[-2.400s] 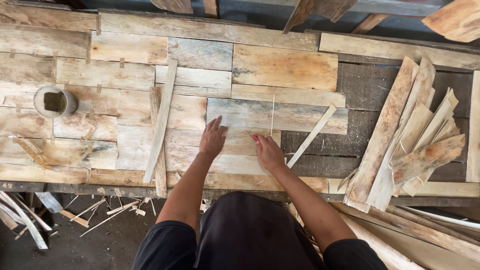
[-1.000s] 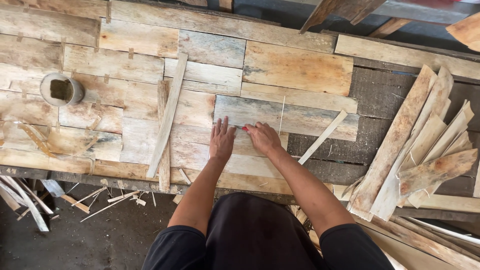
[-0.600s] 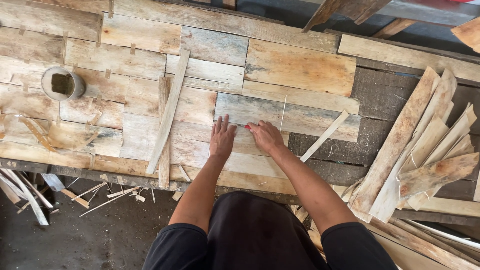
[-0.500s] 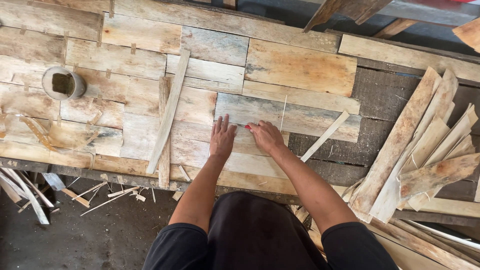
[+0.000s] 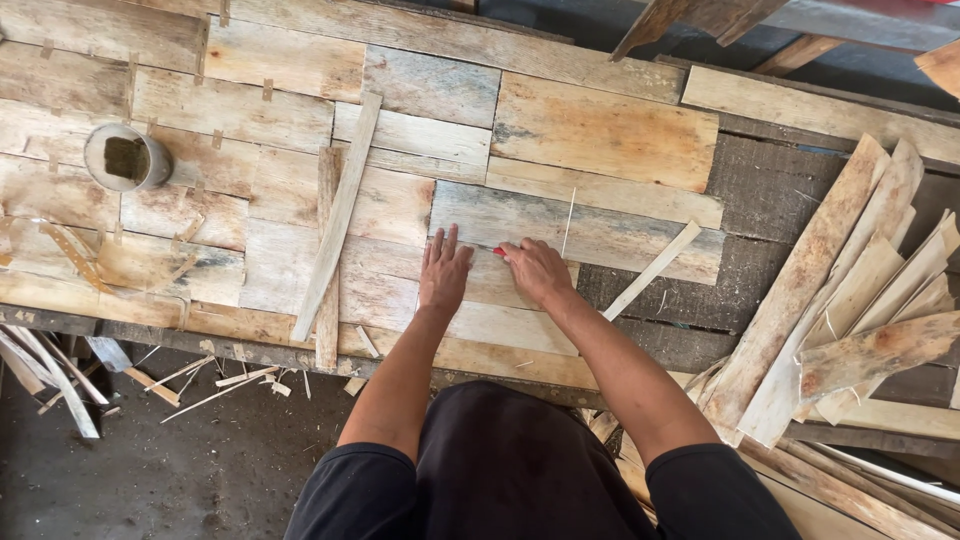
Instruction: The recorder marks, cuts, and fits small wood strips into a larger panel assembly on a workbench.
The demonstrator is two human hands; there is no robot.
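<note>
Thin wooden veneer sheets (image 5: 300, 270) lie edge to edge on a workbench. My left hand (image 5: 443, 272) rests flat on them, fingers spread, at the lower edge of a greyish sheet (image 5: 600, 230). Just to its right, my right hand (image 5: 537, 272) has its fingers curled around a small red-tipped tool (image 5: 498, 251), whose tip touches the seam under the greyish sheet. Most of the tool is hidden in the hand.
A round tin (image 5: 127, 158) stands at the left. Two long narrow strips (image 5: 340, 215) lie across the sheets, and a short strip (image 5: 655, 270) lies to the right of my hands. A heap of veneer offcuts (image 5: 850, 300) fills the right side. Scraps (image 5: 60, 375) litter the floor.
Both hands have slid up to the greyish sheet's lower edge and come close together. The red tool tip now shows at my right hand.
</note>
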